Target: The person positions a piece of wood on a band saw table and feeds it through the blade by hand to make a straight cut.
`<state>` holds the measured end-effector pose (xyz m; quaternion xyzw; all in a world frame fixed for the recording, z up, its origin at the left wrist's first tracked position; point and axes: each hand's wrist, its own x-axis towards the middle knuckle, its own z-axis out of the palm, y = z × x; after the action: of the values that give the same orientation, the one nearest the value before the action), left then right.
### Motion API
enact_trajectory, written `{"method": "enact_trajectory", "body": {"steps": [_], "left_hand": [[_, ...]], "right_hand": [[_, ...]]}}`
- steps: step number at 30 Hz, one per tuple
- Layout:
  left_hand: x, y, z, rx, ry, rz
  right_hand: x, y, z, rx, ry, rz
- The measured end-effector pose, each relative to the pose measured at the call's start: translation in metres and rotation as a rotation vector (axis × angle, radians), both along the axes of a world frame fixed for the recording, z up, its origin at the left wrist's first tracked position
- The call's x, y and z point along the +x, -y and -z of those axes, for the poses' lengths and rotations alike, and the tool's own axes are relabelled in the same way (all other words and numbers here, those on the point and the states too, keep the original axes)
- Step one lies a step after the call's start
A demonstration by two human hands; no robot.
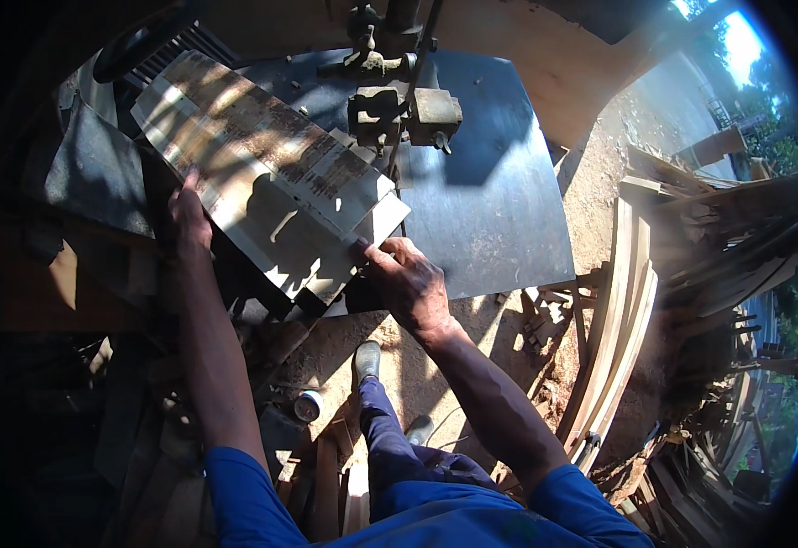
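Two-handed, holding a long wooden board (253, 151) slantwise over the left part of the dark bench (499, 215), its right end lying just beside the metal guide assembly (404, 114). Closing the left hand's (191, 217) grip on the near long edge, probably for bearing the weight of a length seemingly overhanging the bench. Narrowing the right hand's (410, 283) grip to a pinch at the near right corner, resting the thumb against the wood, hiding the other fingertips from view. Spacing both grips well apart, presumably for steadying the board against twisting. Standing close to the bench's near edge, pointing one shoe (367, 361) toward it, likely for reaching without much leaning. Seeing a round tin (308, 405) on the ground below and, off right, long curved wooden strips (611, 320) lying side by side, apparently grouped by matching bend, near a heaped timber pile (737, 228).
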<state>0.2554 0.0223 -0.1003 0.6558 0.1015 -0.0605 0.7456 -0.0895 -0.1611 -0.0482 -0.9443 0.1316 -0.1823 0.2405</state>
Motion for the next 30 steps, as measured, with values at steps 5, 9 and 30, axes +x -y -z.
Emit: {"method": "enact_trajectory", "body": {"steps": [5,9,30], "left_hand": [[-0.005,-0.01,-0.012,-0.137,0.004,0.053],[-0.003,-0.013,-0.008,-0.097,0.023,0.041],[0.009,-0.03,0.005,-0.01,-0.018,-0.022]], "right_hand": [[0.002,-0.003,-0.001,0.07,0.031,0.018],[-0.001,-0.001,0.011,0.129,0.197,-0.023],[0.004,-0.009,0.007,0.085,0.069,0.071]]}}
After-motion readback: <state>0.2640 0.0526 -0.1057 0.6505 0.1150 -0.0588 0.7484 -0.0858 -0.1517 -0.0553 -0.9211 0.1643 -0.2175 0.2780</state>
